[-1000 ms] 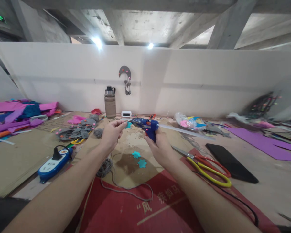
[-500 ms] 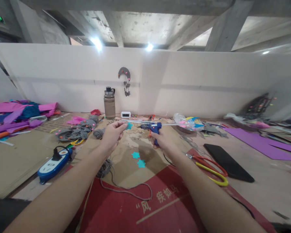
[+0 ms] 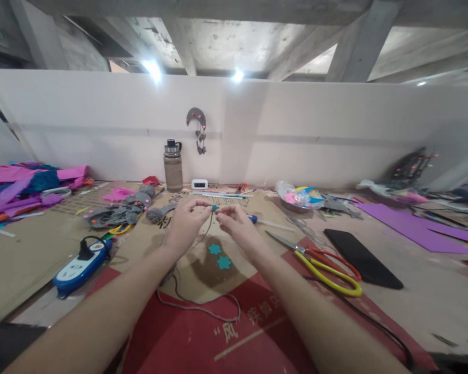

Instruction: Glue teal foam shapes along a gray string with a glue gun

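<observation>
Between thumb and fingers, my left hand (image 3: 187, 224) pinches a small teal flower cutout (image 3: 215, 208). My right hand (image 3: 238, 228) is close beside it, fingers curled in toward the flower; what they pinch, if anything, is too small to make out. A strand of grey yarn (image 3: 209, 224) hangs down just below the flower, between both hands. Two more teal flower cutouts, one (image 3: 214, 249) behind the other (image 3: 223, 262), lie on the brown paper below. Mostly hidden behind my right hand, the blue glue gun (image 3: 252, 218) lies on the table with its glue stick (image 3: 275, 224) sticking out.
Scissors (image 3: 327, 270) with red and yellow handles and a black phone (image 3: 362, 258) lie to the right. At left are a power strip (image 3: 81, 265) and grey felt pieces (image 3: 119, 210). A water bottle (image 3: 173, 169) stands against the back wall. Loose yarn (image 3: 203, 306) trails in front.
My right hand has let go of the glue gun, now lying on the table, and has moved left to the flower. A yarn strand now hangs by the flower in my left hand.
</observation>
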Available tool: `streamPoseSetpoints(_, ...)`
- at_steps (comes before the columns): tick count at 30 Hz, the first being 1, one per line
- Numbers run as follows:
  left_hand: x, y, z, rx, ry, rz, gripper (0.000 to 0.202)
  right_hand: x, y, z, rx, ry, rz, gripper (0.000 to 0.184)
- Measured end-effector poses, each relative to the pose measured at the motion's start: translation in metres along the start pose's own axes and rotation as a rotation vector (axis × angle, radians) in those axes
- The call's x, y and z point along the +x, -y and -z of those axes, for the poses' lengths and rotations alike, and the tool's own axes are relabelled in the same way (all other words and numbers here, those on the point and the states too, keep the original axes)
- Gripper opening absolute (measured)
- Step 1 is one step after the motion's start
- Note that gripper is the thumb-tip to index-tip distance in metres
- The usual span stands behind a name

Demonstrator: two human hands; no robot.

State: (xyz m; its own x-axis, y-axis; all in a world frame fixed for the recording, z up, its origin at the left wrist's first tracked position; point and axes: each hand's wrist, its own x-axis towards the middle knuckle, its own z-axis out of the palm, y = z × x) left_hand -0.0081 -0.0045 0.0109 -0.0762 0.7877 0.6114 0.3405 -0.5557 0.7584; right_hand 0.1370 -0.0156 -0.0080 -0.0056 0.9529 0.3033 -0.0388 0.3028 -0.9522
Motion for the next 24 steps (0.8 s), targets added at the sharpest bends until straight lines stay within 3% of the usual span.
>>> streamPoseSetpoints(3,-0.001,-0.004,0.0,0.01,-0.005,-0.047,0.005,-0.01,0.005,-0.018,0.32,0.121,-0.129,0.034)
streamPoseSetpoints(6,-0.002,-0.002,-0.002,-0.046,0.046,0.048,0.008,-0.013,0.006,-0.018,0.388,0.094,-0.188,0.035)
streamPoseSetpoints(14,-0.004,0.006,-0.01,-0.409,0.22,0.384,0.025,-0.004,0.0,0.0,-0.133,-0.112,0.083,0.014)
streamPoseSetpoints(19,-0.005,0.0,-0.009,-0.514,0.276,0.464,0.025,-0.011,0.009,0.003,-0.406,-0.172,0.228,0.013)
streamPoseSetpoints(24,-0.005,-0.001,-0.009,-0.615,0.278,0.509,0.025,-0.011,0.009,0.004,-0.52,-0.157,0.272,0.013)
